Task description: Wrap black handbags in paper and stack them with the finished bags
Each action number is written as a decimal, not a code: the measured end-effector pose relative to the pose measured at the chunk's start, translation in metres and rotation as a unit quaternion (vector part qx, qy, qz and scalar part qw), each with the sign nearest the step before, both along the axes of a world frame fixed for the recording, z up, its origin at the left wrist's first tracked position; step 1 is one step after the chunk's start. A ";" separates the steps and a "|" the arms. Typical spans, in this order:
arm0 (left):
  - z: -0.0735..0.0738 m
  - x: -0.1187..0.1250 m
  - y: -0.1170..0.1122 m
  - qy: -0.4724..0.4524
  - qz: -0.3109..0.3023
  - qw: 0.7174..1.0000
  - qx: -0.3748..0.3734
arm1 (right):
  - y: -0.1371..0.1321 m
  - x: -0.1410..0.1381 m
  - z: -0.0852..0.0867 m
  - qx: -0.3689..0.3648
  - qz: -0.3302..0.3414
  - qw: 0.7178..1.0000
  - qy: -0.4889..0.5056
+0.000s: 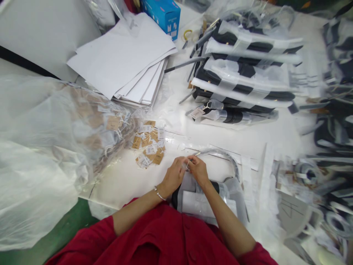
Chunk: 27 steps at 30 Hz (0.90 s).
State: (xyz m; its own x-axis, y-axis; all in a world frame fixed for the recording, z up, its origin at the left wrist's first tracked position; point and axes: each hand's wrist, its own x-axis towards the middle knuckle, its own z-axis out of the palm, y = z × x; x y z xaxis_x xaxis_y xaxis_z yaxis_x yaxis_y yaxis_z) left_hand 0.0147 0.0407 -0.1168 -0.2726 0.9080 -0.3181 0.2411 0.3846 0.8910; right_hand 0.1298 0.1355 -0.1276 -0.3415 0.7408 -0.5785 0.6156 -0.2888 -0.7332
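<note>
In front of me lies a grey and black handbag (231,191), partly covered with clear plastic and white wrapping. Its wrapped handle (233,159) arches out on the far side. Over the bag's upper left end, my left hand (175,173) and my right hand (198,170) meet with fingers closed in a pinch. A thin white string (188,164) shows between the fingertips, close to the handle's end. Whatever hangs on the string is hidden by my fingers. Left of my hands lies a loose pile of brown and white tags (151,143) with white strings.
Several wrapped black bags (245,88) are stacked at the back. White paper sheets (127,55) and a blue box (165,16) lie at the back left. A large clear plastic bag (41,147) holds more tags. A grey tape dispenser (300,217) stands at right.
</note>
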 end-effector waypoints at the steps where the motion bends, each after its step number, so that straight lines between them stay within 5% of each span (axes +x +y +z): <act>1: -0.004 0.000 0.000 -0.040 0.040 0.998 -0.033 | -0.003 0.000 -0.001 -0.009 -0.014 1.000 0.012; 3: -0.010 -0.005 0.004 -0.107 0.072 0.987 -0.090 | -0.007 0.001 -0.001 -0.020 -0.028 0.999 0.028; 8: -0.012 -0.018 0.026 -0.129 -0.011 0.980 -0.151 | -0.014 0.007 0.001 0.024 -0.011 0.999 0.045; 12: -0.007 -0.012 0.030 -0.021 -0.018 0.998 -0.049 | -0.020 0.011 -0.003 0.129 -0.025 0.990 0.045; 15: -0.012 -0.010 0.021 -0.020 0.032 0.999 -0.013 | -0.022 0.014 -0.008 0.148 -0.067 0.985 0.052; 19: -0.025 -0.022 0.000 -0.040 0.140 0.987 -0.061 | -0.017 0.021 -0.016 0.066 -0.134 0.985 0.084; 23: -0.018 -0.032 -0.021 -0.017 0.038 0.993 -0.113 | -0.002 0.018 -0.013 -0.097 -0.207 0.967 0.110; 27: -0.001 -0.019 -0.029 -0.041 -0.042 0.992 -0.110 | 0.008 -0.002 -0.006 -0.176 -0.202 0.944 0.193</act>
